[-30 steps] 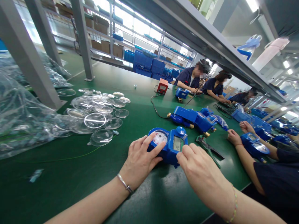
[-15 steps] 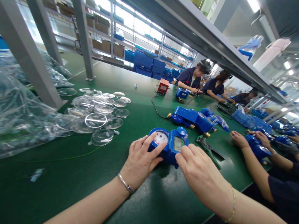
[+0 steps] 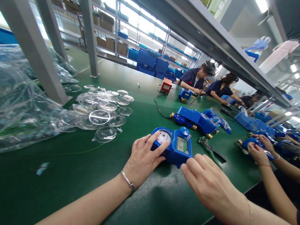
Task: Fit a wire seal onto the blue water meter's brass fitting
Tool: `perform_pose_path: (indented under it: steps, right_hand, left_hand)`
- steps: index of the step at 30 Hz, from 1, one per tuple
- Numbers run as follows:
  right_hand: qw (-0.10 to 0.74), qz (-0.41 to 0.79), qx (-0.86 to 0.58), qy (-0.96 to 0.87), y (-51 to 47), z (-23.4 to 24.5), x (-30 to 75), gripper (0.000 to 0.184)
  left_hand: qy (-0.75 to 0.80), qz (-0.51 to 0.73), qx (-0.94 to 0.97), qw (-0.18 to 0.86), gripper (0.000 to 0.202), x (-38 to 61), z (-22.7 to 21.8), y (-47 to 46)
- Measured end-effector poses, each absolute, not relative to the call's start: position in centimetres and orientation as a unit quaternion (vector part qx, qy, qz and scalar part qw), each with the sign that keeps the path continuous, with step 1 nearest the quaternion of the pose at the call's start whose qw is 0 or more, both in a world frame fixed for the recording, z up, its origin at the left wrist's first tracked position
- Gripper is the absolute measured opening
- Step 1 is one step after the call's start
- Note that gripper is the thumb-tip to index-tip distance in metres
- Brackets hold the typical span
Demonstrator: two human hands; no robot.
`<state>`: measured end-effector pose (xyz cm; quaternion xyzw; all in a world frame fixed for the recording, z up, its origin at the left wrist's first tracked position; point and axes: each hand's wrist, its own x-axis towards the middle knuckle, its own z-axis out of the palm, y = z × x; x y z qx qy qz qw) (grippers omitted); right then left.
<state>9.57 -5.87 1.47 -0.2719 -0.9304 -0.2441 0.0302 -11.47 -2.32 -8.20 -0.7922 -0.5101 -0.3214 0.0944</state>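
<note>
Right hand (image 3: 206, 181) has slid off the blue water meter (image 3: 174, 146); left hand (image 3: 142, 157) grips its dial, fingers spread; re-gripping comes next.

One blue meter (image 3: 174, 145) under two hands, one red box (image 3: 166, 85), one pliers (image 3: 209, 148), three seated workers.

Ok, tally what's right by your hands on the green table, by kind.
Blue water meter under left hand, right hand at its edge: 1
Green-handled pliers: 1
Red box: 1
Total: 3
</note>
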Motion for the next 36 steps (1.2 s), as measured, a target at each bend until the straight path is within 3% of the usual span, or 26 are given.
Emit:
perform_pose_path:
  steps: [5,11,20,25,36]
  right_hand:
    - [0.081,-0.196,-0.275,-0.938,-6.3,1.5,10.9,0.027]
    - [0.128,-0.186,-0.331,-0.916,-6.0,0.9,11.7,0.025]
    - [0.081,-0.282,-0.23,-0.928,-5.6,0.7,11.0,0.022]
    - [0.06,-0.28,-0.141,-0.948,-5.1,-0.2,11.7,0.019]
    - [0.035,-0.268,-0.122,-0.955,-4.7,0.4,11.3,0.023]
  left_hand:
    - [-0.51,-0.324,-0.792,0.09,0.048,-11.4,-8.2,-2.4]
    - [-0.513,-0.328,-0.788,0.091,0.049,-11.3,-8.2,-2.4]
    - [-0.512,-0.322,-0.791,0.093,0.048,-11.4,-8.3,-2.4]
    - [-0.511,-0.32,-0.792,0.092,0.049,-11.4,-8.2,-2.4]
    - [-0.507,-0.329,-0.792,0.086,0.047,-11.4,-8.1,-2.6]
